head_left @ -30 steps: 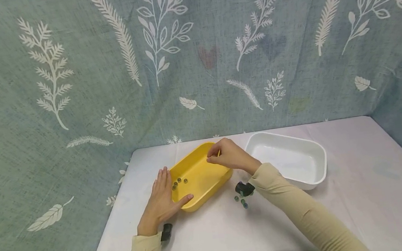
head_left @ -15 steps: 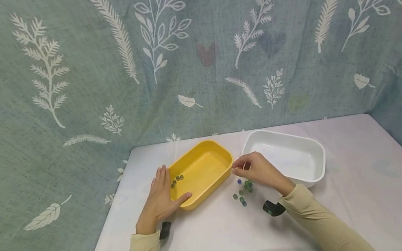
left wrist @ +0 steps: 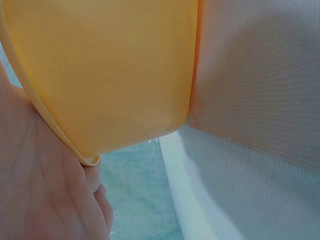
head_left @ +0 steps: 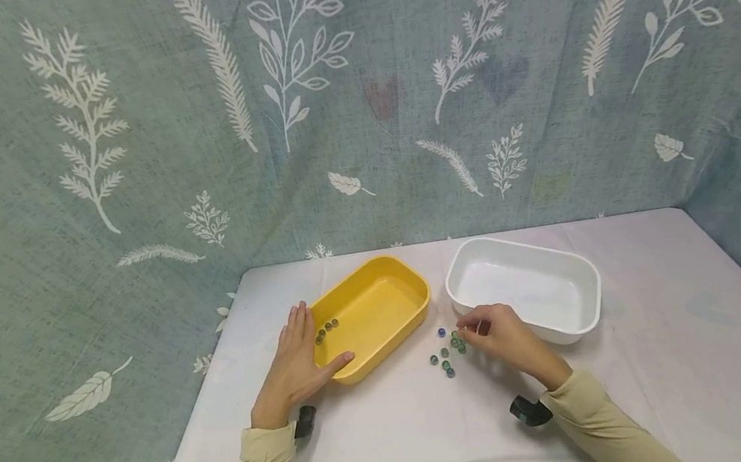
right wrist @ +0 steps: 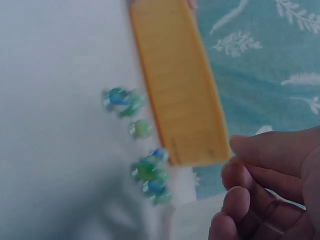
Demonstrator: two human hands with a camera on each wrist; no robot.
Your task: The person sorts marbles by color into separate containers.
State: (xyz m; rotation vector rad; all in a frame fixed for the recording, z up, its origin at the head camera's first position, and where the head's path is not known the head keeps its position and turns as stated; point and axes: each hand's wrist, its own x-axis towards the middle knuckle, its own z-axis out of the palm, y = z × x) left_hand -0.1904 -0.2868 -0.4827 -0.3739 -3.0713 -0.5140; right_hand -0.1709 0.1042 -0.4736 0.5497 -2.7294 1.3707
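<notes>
1. Glass-looking marbles (head_left: 445, 353), green and blue, lie loosely scattered on the white bench (head_left: 392, 439), right of the yellow tray (head_left: 380, 320) and near the near-left corner of the white tray (head_left: 519, 287).
2. Each marble should be light, hard and smooth: no give under the fingers, little risk of crushing, but slippery and quick to roll if nudged.
3. Best hold, I judge, is a soft pinch from above, thumb and forefinger on opposite sides at the widest part; squeezed higher up, it would likely squirt away. The blue marble (head_left: 442, 332) at the far end stands a little apart, so it offers more finger room than the crowded green ones.
4. Right grip (head_left: 502, 339), a bare hand, is just beside the green marbles, fingers loosely bent, thumb and forefinger only slightly apart; no marble shows between them.
5. Left grip (head_left: 294, 374) rests with straight fingers along the left end of the yellow tray, thumb over its near rim, not curled round anything.
6. That tray looks like stiff, light plastic, easy to shift, so its rim is the place to steady it. Four small marbles (head_left: 328, 326) lie at its left end.
7. Beyond the bench hangs a green-blue leaf-patterned cloth (head_left: 328, 213).
</notes>
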